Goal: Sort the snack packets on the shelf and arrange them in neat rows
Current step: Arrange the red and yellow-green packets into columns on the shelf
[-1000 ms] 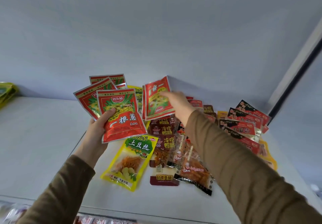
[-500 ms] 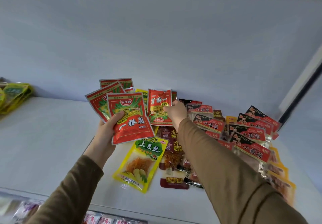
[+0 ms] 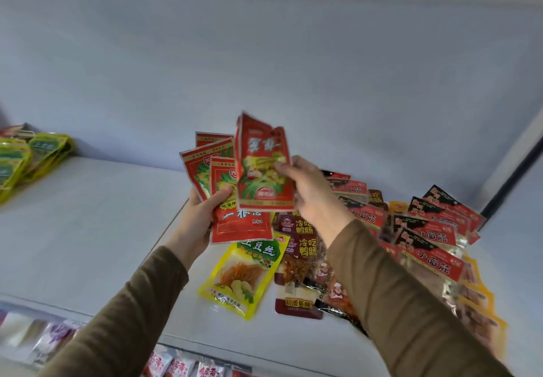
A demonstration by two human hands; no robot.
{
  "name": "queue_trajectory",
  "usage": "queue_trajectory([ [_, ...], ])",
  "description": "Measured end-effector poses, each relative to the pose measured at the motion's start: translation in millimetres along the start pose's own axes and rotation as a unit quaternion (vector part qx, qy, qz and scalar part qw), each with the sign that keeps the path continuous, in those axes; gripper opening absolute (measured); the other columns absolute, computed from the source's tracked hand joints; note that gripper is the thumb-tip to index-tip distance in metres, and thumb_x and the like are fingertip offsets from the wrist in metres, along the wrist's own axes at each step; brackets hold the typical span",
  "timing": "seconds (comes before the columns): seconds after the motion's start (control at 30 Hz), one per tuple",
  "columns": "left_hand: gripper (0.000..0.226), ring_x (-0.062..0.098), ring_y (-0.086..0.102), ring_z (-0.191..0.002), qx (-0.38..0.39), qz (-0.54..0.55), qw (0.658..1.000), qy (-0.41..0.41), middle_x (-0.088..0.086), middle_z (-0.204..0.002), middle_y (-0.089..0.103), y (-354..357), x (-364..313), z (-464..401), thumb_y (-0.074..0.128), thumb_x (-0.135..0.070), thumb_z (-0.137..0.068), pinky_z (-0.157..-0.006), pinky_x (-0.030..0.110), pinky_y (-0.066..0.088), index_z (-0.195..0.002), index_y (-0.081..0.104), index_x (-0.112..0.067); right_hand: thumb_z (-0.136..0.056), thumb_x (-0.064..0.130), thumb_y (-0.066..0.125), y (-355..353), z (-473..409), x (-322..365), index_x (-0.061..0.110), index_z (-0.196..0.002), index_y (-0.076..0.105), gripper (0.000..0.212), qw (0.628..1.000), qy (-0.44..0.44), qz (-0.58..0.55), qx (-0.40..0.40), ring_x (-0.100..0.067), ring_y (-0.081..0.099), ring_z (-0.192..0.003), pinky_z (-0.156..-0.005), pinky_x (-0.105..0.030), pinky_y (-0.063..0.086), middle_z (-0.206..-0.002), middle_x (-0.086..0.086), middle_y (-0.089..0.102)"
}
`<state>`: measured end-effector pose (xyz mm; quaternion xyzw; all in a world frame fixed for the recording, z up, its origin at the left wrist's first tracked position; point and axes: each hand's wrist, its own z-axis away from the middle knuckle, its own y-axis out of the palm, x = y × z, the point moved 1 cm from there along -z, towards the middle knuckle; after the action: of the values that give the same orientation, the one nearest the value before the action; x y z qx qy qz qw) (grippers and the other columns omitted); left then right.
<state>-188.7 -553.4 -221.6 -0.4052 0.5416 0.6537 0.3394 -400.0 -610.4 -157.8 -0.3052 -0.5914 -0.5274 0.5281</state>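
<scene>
My left hand [image 3: 202, 215] grips a fan of three matching red snack packets [image 3: 238, 224] above the white shelf [image 3: 88, 230]. My right hand [image 3: 308, 188] pinches another red packet [image 3: 264, 168], upside down, and holds it against the front of that fan. Under my hands a loose pile lies on the shelf: a yellow packet [image 3: 244, 274], dark maroon packets [image 3: 302, 230], and red-and-black packets [image 3: 426, 235] to the right. My right sleeve hides part of the pile.
A stack of green-yellow packets [image 3: 26, 159] sits at the far left of the shelf. The back wall [image 3: 264, 68] stands close behind. A lower shelf with more packets [image 3: 182, 365] shows beneath the front edge. Orange packets [image 3: 479, 303] lie at the right.
My right hand lifted a red packet from the pile and brought it left and up against the fan held in my left hand. The camera view shifted, showing more of the left shelf.
</scene>
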Motion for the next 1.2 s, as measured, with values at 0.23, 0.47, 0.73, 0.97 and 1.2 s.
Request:
queue_trajectory([
  [0.23, 0.063, 0.042, 0.066, -0.12, 0.013, -0.01, 0.999, 0.042, 0.018, -0.138, 0.064, -7, -13, 2, 0.058, -0.054, -0.1, -0.098, 0.058, 0.054, -0.149, 0.043, -0.018, -0.089, 0.021, 0.075, 43, -7, -55, 0.015, -0.097, 0.065, 0.014, 0.997, -0.024, -0.031, -0.063, -0.036, 0.074, -0.089, -0.074, -0.047, 0.061, -0.102, -0.015, 0.076],
  [0.47, 0.075, 0.032, 0.072, -0.112, 0.019, -0.092, 0.995, 0.011, 0.009, -0.129, 0.071, -49, -48, 11, 0.076, -0.051, -0.081, -0.088, 0.045, 0.062, -0.144, 0.044, -0.025, -0.091, 0.03, 0.072, 118, -18, -70, 0.019, -0.102, 0.061, 0.018, 0.982, -0.123, 0.096, -0.104, -0.013, 0.073, -0.076, -0.059, -0.027, 0.058, -0.093, 0.003, 0.072],
  [0.73, 0.059, 0.029, 0.078, -0.091, -0.003, -0.067, 0.997, -0.048, 0.011, -0.11, 0.078, -160, -112, -7, 0.076, -0.029, -0.078, -0.065, 0.035, 0.063, -0.131, 0.054, -0.015, -0.08, 0.032, 0.085, 223, -64, -88, 0.028, -0.153, 0.021, 0.097, 0.992, -0.062, 0.105, -0.037, -0.013, 0.059, -0.116, -0.081, -0.032, 0.055, -0.147, 0.008, 0.039],
  [0.97, 0.071, 0.032, 0.077, -0.097, 0.002, -0.108, 0.992, -0.067, 0.013, -0.115, 0.077, -284, -176, -33, 0.085, -0.03, -0.071, -0.072, 0.038, 0.063, -0.134, 0.054, -0.015, -0.066, 0.047, 0.089, 337, -105, -138, 0.026, -0.145, 0.042, 0.093, 0.99, 0.108, 0.032, 0.09, -0.027, 0.072, -0.107, -0.102, -0.052, 0.052, -0.116, -0.005, 0.075],
  [1.2, 0.069, 0.025, 0.078, -0.093, -0.013, -0.205, 0.976, -0.07, 0.005, -0.112, 0.078, -368, -222, -75, 0.09, -0.029, -0.071, -0.081, 0.04, 0.061, -0.13, 0.055, -0.021, -0.08, 0.036, 0.084, 418, -142, -188, 0.025, -0.139, 0.045, 0.072, 0.998, 0.057, -0.027, 0.016, -0.025, 0.072, -0.108, -0.098, -0.049, 0.054, -0.123, -0.004, 0.071],
])
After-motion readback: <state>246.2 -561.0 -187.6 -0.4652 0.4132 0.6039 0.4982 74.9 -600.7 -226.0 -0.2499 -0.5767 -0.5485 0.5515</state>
